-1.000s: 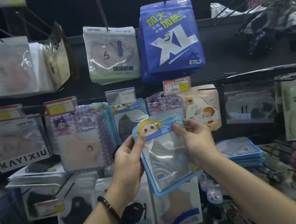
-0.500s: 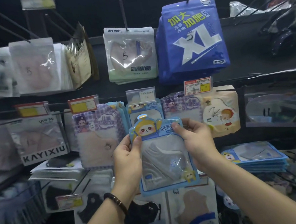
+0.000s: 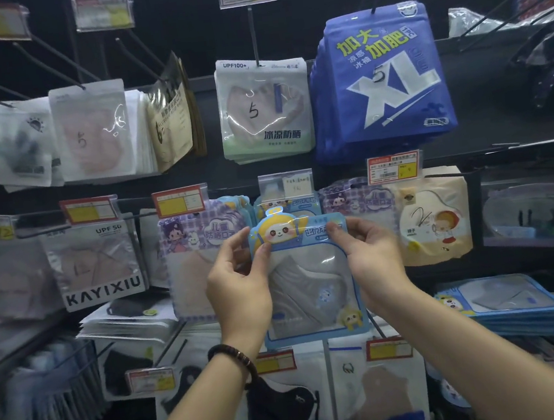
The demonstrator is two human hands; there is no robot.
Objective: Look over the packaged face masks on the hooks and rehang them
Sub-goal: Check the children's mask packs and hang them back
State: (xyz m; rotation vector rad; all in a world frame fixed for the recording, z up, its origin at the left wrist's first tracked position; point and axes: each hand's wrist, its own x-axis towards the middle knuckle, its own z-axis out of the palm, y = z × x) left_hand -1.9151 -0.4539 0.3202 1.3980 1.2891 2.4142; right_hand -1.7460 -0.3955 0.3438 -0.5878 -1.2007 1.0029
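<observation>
A: What's different from a second ago?

B: The pack (image 3: 307,285) has come up and straightened. It was lower and tipped, bottom swung to the right; now it sits square, just in front of the matching packs (image 3: 305,203) hanging under the clear tag (image 3: 286,186).

A: So the looking-over is finished?

B: I'd judge so. Squared up at hook height reads as getting ready to rehang. It isn't on the hook yet.

A: How is it held?

B: The left hand (image 3: 239,289) pinches the upper left edge, thumb on the front. The right hand (image 3: 373,261) pinches the upper right corner the same way. Both are clamped on it.

A: And its orientation?

B: Long axis vertical. The cartoon header points up, the clear window with the grey mask faces the person, and the bottom edge hangs free above the lower row.

A: The hang hole?

B: Too small to tell.
</observation>
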